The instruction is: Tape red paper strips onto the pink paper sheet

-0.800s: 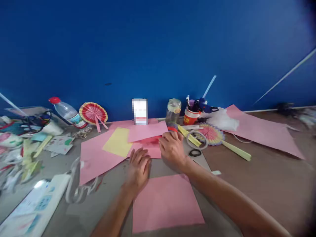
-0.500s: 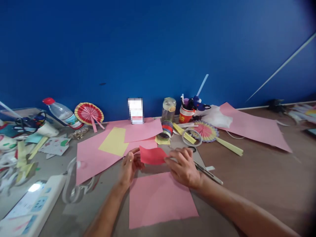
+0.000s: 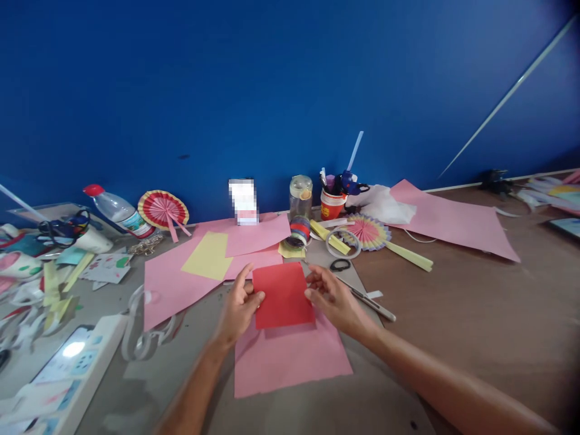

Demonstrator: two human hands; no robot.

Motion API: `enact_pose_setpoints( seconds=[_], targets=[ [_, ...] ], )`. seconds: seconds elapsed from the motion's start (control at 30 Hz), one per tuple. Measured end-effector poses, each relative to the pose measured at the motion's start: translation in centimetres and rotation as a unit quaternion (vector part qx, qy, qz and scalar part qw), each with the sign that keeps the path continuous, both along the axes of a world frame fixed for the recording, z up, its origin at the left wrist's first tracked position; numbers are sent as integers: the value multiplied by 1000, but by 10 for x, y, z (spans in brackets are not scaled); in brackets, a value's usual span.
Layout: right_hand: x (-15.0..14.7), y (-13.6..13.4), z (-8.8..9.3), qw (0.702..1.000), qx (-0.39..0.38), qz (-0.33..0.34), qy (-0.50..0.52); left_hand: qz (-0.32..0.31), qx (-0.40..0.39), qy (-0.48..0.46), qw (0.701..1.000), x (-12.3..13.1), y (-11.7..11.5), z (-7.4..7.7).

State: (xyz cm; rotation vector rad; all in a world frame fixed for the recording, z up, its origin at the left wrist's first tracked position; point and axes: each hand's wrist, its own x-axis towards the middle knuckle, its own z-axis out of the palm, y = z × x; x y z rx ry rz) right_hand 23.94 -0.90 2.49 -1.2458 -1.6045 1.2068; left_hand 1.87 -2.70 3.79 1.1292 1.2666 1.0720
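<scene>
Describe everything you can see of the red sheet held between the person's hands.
The red sheet is plain and roughly square, apparently paper, with no visible print or folds. It is held by opposite side edges: the left hand at its left, the right hand at its right. Its broad face is turned toward the camera. It overlaps the far part of a pink sheet in view; whether its lower edge touches that sheet is unclear.

Red sheet [image 3: 284,296]: paper, smooth, matt. Near pink sheet [image 3: 294,361]: paper too, matt, bottom edge slightly ragged. Desk [image 3: 457,326] looks wood-grain, dull sheen, from here. Bottle [image 3: 112,205] is clear glossy plastic. Power strip [image 3: 93,371]: smooth white plastic. Round fan [image 3: 163,209]: pleated paper. Blue wall [image 3: 254,84] smooth, soft sheen.
</scene>
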Motion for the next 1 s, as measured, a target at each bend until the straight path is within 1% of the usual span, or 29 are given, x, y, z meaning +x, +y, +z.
enact_pose_setpoints(
  seconds=[0.03, 0.1, 0.13, 0.2, 0.27, 0.33, 0.4, 0.47, 0.53, 0.57, 0.63, 0.67, 0.73, 0.83, 0.93, 1.0],
  targets=[
    [-4, 1, 0, 999, -31, 17, 29, -3, 4, 3, 1000, 1, -3, 1],
    [-10, 0, 0, 995, -68, 38, 66, -12, 7, 0, 1000, 3, -9, 0],
    [-12, -2, 0, 994, -75, 34, 68, -14, 7, 1, 1000, 3, -14, 0],
    [-14, -7, 1, 997, -63, 8, 37, -11, 6, 19, 1000, 2, -24, -2],
    [-13, -16, 1, 1000, -16, 6, -20, -6, 1, 51, 999, -1, -36, -6],
    [-11, -27, 0, 994, 62, 43, -78, 3, -8, 79, 997, -6, -51, -12],
    [-9, -37, -2, 974, 163, 99, -124, 4, -9, 96, 995, -12, -66, -19],
    [-11, -44, -5, 944, 249, 150, -158, 5, -13, 108, 994, -17, -80, -26],
    [-15, -47, -6, 922, 279, 190, -190, 24, -8, 170, 985, -22, -91, -32],
    [-17, -48, -7, 916, 272, 206, -212, 36, 6, 212, 977, -24, -95, -35],
    [-23, -48, -7, 903, 242, 234, -265, 53, 56, 307, 949, -29, -101, -37],
    [-26, -47, -6, 895, 227, 251, -292, 56, 91, 354, 929, -31, -103, -37],
    [-30, -47, -4, 875, 204, 286, -334, 45, 174, 441, 879, -35, -107, -36],
    [-33, -47, -5, 857, 201, 308, -361, -13, 269, 519, 811, -39, -119, -33],
    [-33, -47, -10, 858, 219, 294, -361, -95, 299, 552, 772, -39, -135, -33],
    [-32, -45, -13, 857, 220, 288, -366, -132, 309, 571, 749, -36, -143, -35]
  ],
)
